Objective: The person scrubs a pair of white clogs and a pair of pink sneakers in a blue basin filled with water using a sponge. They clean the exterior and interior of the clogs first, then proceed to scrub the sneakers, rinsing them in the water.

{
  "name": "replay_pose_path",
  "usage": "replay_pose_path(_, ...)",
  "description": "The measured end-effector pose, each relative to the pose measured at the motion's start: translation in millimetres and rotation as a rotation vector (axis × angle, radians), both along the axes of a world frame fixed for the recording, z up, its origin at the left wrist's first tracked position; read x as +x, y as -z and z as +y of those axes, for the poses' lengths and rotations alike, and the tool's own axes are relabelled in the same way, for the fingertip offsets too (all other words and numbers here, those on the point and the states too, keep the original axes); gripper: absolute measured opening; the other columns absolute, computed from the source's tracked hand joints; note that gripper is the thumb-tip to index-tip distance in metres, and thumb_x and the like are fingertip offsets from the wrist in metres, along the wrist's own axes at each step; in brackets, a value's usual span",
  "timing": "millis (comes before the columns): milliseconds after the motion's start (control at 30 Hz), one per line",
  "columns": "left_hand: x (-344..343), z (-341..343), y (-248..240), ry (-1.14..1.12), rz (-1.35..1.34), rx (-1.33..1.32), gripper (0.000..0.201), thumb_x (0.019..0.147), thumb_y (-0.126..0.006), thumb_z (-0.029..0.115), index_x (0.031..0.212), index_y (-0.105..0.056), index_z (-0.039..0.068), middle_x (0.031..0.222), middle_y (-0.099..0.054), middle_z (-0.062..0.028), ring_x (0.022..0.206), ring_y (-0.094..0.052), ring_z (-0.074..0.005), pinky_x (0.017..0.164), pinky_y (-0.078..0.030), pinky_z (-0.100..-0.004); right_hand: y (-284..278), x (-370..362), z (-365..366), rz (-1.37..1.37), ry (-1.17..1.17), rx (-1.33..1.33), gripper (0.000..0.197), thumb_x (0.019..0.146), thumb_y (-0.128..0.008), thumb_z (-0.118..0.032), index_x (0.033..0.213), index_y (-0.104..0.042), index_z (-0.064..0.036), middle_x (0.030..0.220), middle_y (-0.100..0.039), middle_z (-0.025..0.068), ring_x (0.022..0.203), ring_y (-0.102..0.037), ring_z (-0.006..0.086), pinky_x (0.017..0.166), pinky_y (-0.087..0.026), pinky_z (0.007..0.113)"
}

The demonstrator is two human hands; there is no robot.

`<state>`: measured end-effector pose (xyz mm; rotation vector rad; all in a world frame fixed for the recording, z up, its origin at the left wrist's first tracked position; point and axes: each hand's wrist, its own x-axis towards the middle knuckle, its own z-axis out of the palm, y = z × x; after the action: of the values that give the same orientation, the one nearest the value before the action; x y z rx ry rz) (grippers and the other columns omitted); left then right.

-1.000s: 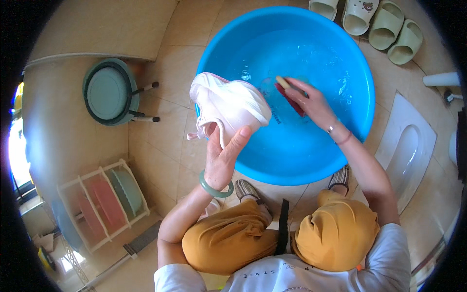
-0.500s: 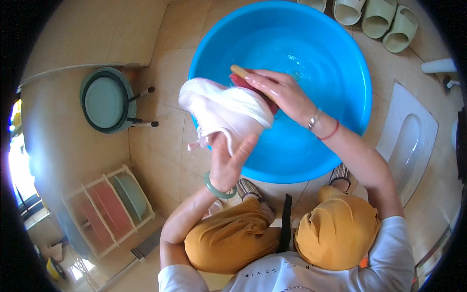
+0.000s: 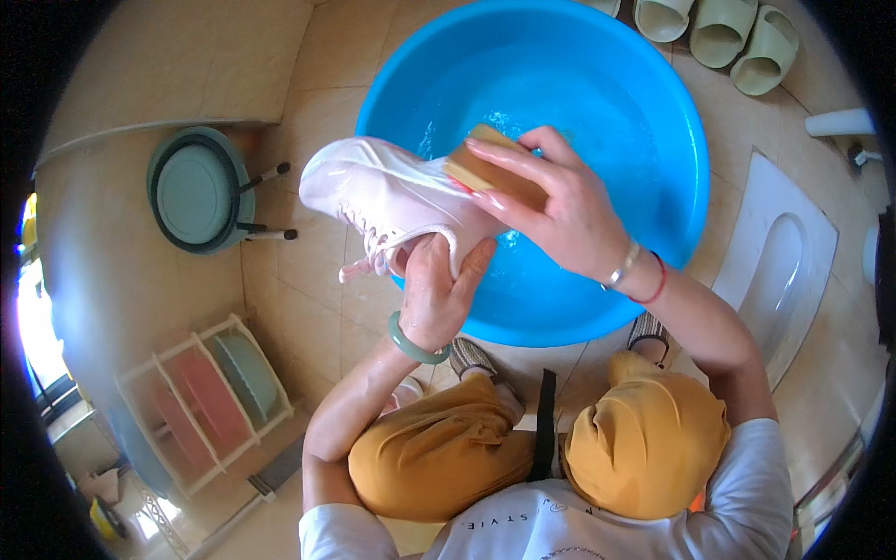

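Observation:
A pale pink lace-up sneaker (image 3: 383, 187) is tilted over the left part of a big blue basin (image 3: 644, 280), its toe pointing left past the rim. My left hand (image 3: 437, 289) holds it by the ankle opening, with some fingers hidden inside the shoe. In my right hand (image 3: 560, 201) is a wooden-backed scrub brush (image 3: 499, 168), gripped between thumb and fingers. The brush's reddish bristles face the shoe and press near its white sole towards the heel; most of them are hidden. Shallow water glistens on the basin floor.
Pale green slippers (image 3: 723, 33) line up beyond the basin at the far right. A squat toilet (image 3: 784, 261) is set into the tiles on the right. At the left stand a folded teal tub (image 3: 196, 191) and a white rack (image 3: 210, 406) with pink and green basins.
The sneaker has moved left and levelled out. My right hand has turned the brush, so its wooden back now faces up, and shifted slightly right and down.

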<state>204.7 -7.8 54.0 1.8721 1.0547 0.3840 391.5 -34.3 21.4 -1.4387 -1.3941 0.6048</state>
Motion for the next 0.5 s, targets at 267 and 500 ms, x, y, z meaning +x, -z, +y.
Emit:
replay_pose_path(267, 3.7, -10.8, -15.9, 0.096, 0.008, -0.042, 0.031, 0.092, -0.064, 0.019, 0.114, -0.057, -0.002, 0.104, -0.063, -0.0161, 0.095, -0.06, -0.0298, 0.085, -0.048, -0.0389, 100.4, 12.6, 65.5, -0.019, -0.08, -0.396, 0.041, 0.09, -0.061, -0.047, 0.118, -0.066, -0.018, 0.104, -0.068, 0.0128, 0.09, -0.056, 0.0314, 0.083, -0.049, 0.039)
replay_pose_path(500, 3.0, -4.3, -32.1, -0.128, -0.086, -0.141, 0.041, 0.094, -0.064, 0.028, 0.122, -0.054, 0.0, 0.107, -0.061, -0.0101, 0.096, -0.058, -0.0191, 0.085, -0.048, -0.0308, 128.5, 38.1, 39.5, 0.11, -0.245, -0.803, 0.038, 0.091, -0.061, -0.042, 0.12, -0.064, -0.0179, 0.117, -0.065, 0.0135, 0.102, -0.06, 0.0297, 0.081, -0.051, 0.037)
